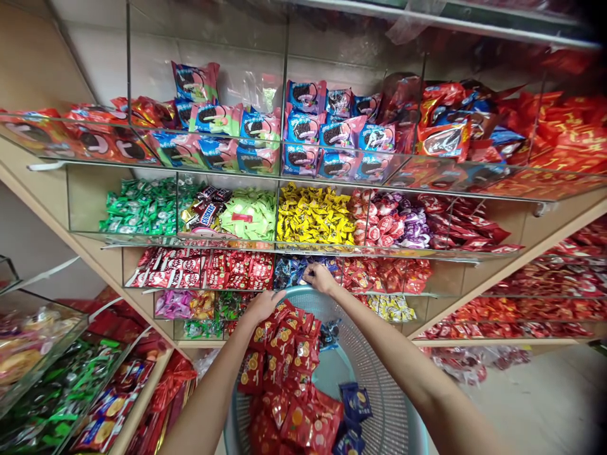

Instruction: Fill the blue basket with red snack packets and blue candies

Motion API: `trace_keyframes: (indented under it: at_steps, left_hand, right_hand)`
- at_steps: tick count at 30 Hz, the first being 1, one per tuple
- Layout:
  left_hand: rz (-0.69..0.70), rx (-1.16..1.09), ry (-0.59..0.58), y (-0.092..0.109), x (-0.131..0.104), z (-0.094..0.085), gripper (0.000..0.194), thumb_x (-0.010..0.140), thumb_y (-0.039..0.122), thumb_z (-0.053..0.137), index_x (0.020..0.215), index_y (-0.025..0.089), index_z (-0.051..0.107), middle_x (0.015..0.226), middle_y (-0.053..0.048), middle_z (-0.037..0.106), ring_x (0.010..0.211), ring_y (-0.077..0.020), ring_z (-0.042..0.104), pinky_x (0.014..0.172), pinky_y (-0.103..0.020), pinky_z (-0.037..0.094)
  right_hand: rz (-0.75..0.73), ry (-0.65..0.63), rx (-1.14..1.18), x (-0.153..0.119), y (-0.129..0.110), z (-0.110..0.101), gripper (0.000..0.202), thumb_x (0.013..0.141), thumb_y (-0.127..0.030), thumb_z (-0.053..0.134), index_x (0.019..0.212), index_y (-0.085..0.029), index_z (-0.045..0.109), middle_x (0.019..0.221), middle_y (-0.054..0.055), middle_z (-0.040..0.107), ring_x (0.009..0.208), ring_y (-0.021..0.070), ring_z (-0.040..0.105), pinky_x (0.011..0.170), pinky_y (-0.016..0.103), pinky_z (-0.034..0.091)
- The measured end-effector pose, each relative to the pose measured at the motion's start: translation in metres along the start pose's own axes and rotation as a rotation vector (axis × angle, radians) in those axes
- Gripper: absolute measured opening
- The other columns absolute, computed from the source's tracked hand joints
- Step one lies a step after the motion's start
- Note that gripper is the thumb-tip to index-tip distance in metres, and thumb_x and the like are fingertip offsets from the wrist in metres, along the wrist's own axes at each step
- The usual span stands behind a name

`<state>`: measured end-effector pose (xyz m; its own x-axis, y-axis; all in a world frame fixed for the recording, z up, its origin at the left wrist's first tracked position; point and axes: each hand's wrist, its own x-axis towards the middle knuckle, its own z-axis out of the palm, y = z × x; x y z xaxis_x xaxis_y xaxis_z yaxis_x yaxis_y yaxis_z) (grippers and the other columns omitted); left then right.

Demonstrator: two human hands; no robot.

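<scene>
A light teal plastic basket (389, 379) stands below the shelves, holding many red packets (303, 354) with orange pictures and some dark blue packets (355, 402). My left hand (263, 307) is at the basket's far rim, its fingers over the edge; its grip is partly hidden. Just past the rim, my right hand (320, 278) reaches to a shelf compartment of blue-wrapped sweets (288, 272). Its fingers are curled together at the blue sweets, and what they pinch is too small to make out.
Clear-fronted shelves hold yellow sweets (315, 215), green sweets (142, 205), blue-pink cookie packs (303, 126) and red packets (237, 268). A slanted bin of green packets (61, 385) is at the left. Pale floor (545, 392) shows at the lower right.
</scene>
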<state>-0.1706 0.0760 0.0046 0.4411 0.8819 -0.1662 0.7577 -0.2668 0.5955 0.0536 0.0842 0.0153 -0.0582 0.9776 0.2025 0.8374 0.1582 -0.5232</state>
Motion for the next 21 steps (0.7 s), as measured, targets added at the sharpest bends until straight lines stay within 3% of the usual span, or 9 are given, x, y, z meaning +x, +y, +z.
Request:
trace_keyframes:
  at_steps: [6, 11, 21]
  left_hand:
    - [-0.021, -0.002, 0.004, 0.002, -0.002, -0.001, 0.060, 0.073, 0.066, 0.024, 0.082, 0.020, 0.061, 0.075, -0.006, 0.063, 0.073, -0.0213, 0.057, 0.056, -0.023, 0.033]
    - [0.000, 0.010, 0.008, 0.002, -0.001, -0.001, 0.062, 0.073, 0.067, 0.022, 0.082, 0.019, 0.061, 0.073, -0.006, 0.063, 0.069, -0.0209, 0.057, 0.054, -0.024, 0.033]
    - [-0.014, -0.013, -0.010, 0.002, -0.003, -0.003, 0.064, 0.072, 0.068, 0.023, 0.084, 0.019, 0.061, 0.079, -0.007, 0.063, 0.074, -0.0222, 0.058, 0.056, -0.024, 0.034]
  right_hand:
    - [0.001, 0.014, -0.021, 0.000, 0.000, 0.002, 0.017, 0.068, -0.025, 0.054, 0.084, -0.019, 0.048, 0.078, 0.001, 0.056, 0.069, 0.0118, 0.050, 0.061, 0.021, 0.036]
    - [-0.019, -0.015, -0.060, 0.001, -0.003, 0.000, 0.019, 0.069, -0.026, 0.054, 0.085, -0.021, 0.047, 0.084, 0.001, 0.056, 0.072, 0.0123, 0.050, 0.062, 0.022, 0.035]
    - [-0.131, -0.156, -0.199, 0.004, -0.008, -0.011, 0.021, 0.071, -0.019, 0.052, 0.093, -0.023, 0.053, 0.095, 0.004, 0.057, 0.082, 0.0155, 0.053, 0.066, 0.022, 0.034]
